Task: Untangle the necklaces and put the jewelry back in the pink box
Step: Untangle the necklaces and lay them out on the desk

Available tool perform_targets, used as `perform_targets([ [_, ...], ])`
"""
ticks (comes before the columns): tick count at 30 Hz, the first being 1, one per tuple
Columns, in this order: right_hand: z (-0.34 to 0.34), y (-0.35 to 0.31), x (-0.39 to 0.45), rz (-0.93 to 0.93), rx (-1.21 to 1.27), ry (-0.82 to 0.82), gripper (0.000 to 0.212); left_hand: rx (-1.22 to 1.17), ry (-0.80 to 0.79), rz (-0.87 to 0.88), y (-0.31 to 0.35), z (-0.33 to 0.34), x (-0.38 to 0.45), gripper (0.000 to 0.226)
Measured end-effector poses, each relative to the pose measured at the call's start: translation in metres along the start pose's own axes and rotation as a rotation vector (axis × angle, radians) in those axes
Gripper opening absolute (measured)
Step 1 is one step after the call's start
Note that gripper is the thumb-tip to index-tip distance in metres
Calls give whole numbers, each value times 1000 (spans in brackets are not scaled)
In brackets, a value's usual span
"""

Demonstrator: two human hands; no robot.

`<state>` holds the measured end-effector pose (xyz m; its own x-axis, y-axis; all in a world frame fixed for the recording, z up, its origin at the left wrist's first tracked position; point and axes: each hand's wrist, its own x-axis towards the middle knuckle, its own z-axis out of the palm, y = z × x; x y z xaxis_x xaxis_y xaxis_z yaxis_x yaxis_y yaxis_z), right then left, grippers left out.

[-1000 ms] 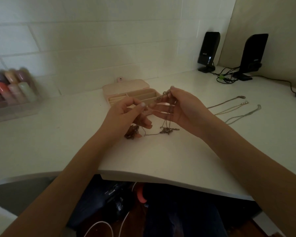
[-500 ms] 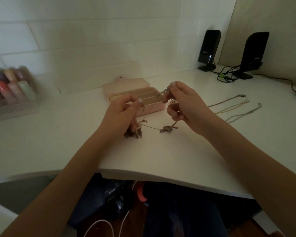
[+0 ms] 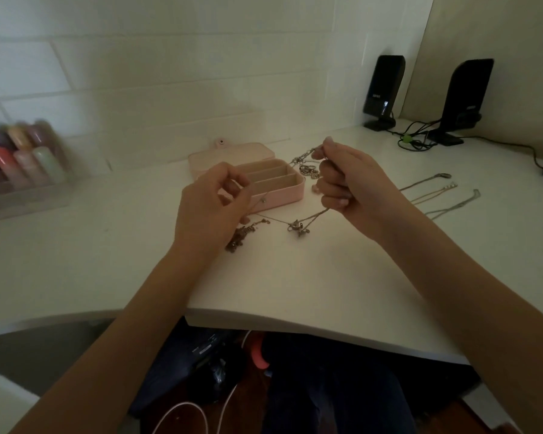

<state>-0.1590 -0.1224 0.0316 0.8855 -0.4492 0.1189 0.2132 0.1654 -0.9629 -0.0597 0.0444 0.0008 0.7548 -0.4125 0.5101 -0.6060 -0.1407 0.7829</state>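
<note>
The pink box stands open on the white desk, its lid laid back and three beige compartments showing. Just in front of it, my left hand pinches a thin chain of the tangled necklaces. A knot with a small pendant hangs low between my hands, and a dark clump of jewelry lies on the desk below my left hand. My right hand grips the other end of the tangle, with clasps and rings sticking out above its fingers. Three straightened necklaces lie side by side to the right.
A clear rack of coloured nail polish bottles sits at the far left. Two black speakers with cables stand at the back right against the wall. The desk's front edge curves near my arms; bags and cords lie below.
My hands have drawn apart and my right hand has lifted slightly, pulling the chain between them tauter. The knot with the pendant now hangs free between the hands.
</note>
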Motion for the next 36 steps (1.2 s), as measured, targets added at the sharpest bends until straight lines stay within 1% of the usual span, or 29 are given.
perform_targets([
  [3, -1, -1, 0, 10, -32, -3, 27, 74, 53, 10, 0, 0, 1, 14],
  [5, 0, -2, -2, 25, -63, -9, 28, 62, 68, 20, -1, 0, 2, 19],
  [7, 1, -3, -3, 48, -72, -13, 29, 17, 72, 19, -2, 0, 1, 30],
  [10, 1, -4, -3, 59, -84, -27, 28, -59, 39, -13, -4, 2, 0, 44],
  [14, -2, -3, -4, 49, -111, -124, 23, -142, -29, -96, -3, 2, 1, 63],
  [16, -3, -3, -4, 46, -164, -169, 24, -164, -65, -131, 0, 1, 1, 67],
  [18, -4, -3, -5, 28, -283, -191, 24, -223, -79, -134, 3, 0, 1, 62],
  [20, -3, -3, -6, 18, -413, -201, 24, -299, -72, -115, 5, -2, 2, 46],
  [22, -3, -2, -6, 12, -496, -206, 23, -313, -74, -74, 8, -3, 4, 31],
  [23, -3, -2, -6, 8, -521, -203, 21, -308, -71, -61, 8, -3, 5, 28],
  [26, -4, -1, -6, -13, -551, -174, 21, -272, -20, -50, 6, -1, 6, 44],
  [28, -6, -1, -5, -31, -540, -135, 23, -290, -4, -34, 3, -2, 5, 54],
  [29, -7, -1, -5, -36, -523, -114, 24, -312, 5, -25, 1, -3, 5, 53],
  [31, -7, -1, -4, -30, -448, -82, 27, -311, 34, -15, -1, -5, 5, 44],
  [32, -7, -2, -3, -18, -392, -68, 29, -275, 55, -6, 0, -5, 4, 41],
  [36, -8, -5, 2, 54, -127, -5, 35, -18, 186, 39, -3, -6, 5, 22],
])
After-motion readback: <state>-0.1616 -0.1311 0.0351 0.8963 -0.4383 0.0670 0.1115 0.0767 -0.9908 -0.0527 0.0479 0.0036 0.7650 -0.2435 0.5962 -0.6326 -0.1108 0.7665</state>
